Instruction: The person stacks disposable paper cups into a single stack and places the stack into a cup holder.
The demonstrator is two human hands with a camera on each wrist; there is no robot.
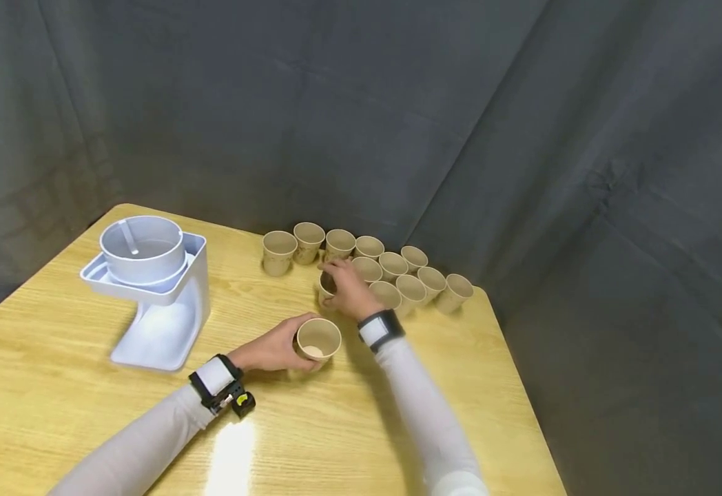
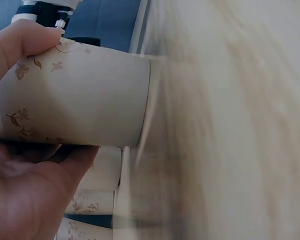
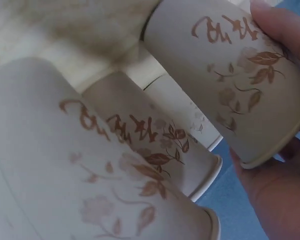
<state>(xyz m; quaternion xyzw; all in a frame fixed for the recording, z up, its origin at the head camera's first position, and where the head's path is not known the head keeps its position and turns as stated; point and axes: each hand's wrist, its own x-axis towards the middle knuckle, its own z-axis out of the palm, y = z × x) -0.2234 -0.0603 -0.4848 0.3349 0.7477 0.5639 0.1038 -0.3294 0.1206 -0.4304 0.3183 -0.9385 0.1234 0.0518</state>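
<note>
In the head view my left hand (image 1: pixel 278 346) grips a tan paper cup (image 1: pixel 326 332) near the middle of the table, its mouth facing up. The left wrist view shows thumb and fingers wrapped round this cup (image 2: pixel 85 95), which has a brown flower print. Farther back, my right hand (image 1: pixel 350 288) grips another paper cup (image 1: pixel 326 293), partly hidden behind the fingers. In the right wrist view that cup (image 3: pixel 230 75) carries brown lettering and flowers, with thumb and fingers on opposite sides near its rim. Close beside it stand more printed cups (image 3: pixel 155 135).
Several matching paper cups (image 1: pixel 454 293) stand in a cluster right of my right hand, and others (image 1: pixel 279 251) line the back edge. A white stand (image 1: pixel 178 324) holding a round white container (image 1: pixel 144 265) is at the left. A dark curtain (image 1: pixel 336 124) hangs behind the wooden table (image 1: pixel 311 434).
</note>
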